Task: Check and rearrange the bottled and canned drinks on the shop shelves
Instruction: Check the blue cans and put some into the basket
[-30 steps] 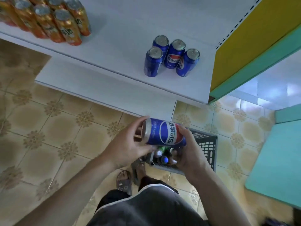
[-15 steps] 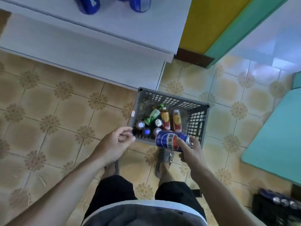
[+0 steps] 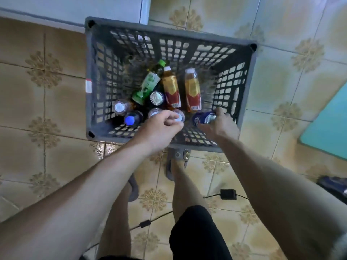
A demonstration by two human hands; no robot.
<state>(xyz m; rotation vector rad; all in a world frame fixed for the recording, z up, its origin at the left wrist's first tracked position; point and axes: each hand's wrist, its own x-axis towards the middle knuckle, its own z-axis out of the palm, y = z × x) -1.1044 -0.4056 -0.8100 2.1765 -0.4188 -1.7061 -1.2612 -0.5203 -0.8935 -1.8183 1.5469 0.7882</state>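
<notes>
right hand [image 3: 220,126] clamped on blue can [image 3: 201,119], half hidden, at near-right corner inside grey crate [image 3: 169,32] | left hand [image 3: 161,129] curled over white cap [image 3: 178,119], grip unclear

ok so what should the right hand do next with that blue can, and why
Probably lower the blue can to the floor of the grey crate and let go: the right hand grips it, tilted, low in the crate's near right corner, just in front of the red-labelled bottles.
</notes>
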